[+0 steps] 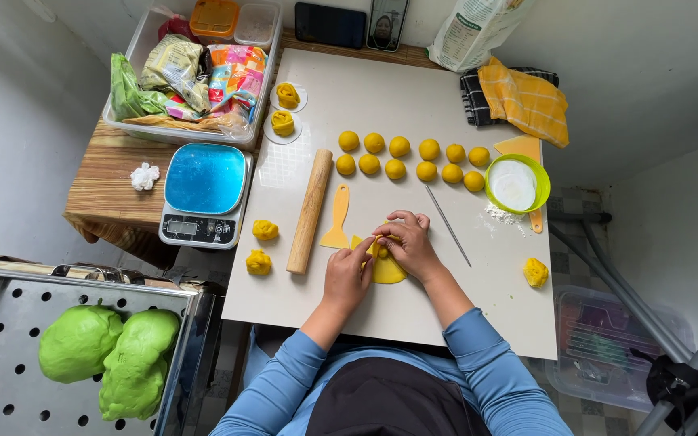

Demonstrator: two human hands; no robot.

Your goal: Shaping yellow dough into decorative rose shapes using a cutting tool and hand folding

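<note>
- We worked over a white board (414,89) that covered most of a wooden table (111,173), our blue sleeves coming in from the near edge.
- To our left, two big lumps of green dough (107,351) lay on a perforated steel tray (2,339), apparently unworked so far.
- A plastic tub (123,121) of snack packets sat at the far left corner, with a blue-topped kitchen scale (203,194) just in front of it.
- A wooden rolling pin (310,211) lay on the board beside a yellow scraper (337,218), both set aside; a thin metal skewer (447,225) lay to the right of our hands.
- A green bowl (531,165) holding white flour stood near the right edge, with a little flour spilled beside it.
- Twelve yellow dough balls (411,160) waited in two rows, rounded but unshaped, so we judged most of the work was left.
- Two shaped pieces (286,109) rested on small paper rounds at the far side, and three rougher yellow lumps (262,245) lay near the edges; we judged only a few pieces done.
- The flattened yellow dough disc (387,270) lay at the near middle of the board, directly under our hands.
- Our left hand (347,278) pressed down on the disc's left edge, fingers curled onto it.
- Our right hand (408,242) pinched the top of the disc, fingertips gathered on a fold.
</note>
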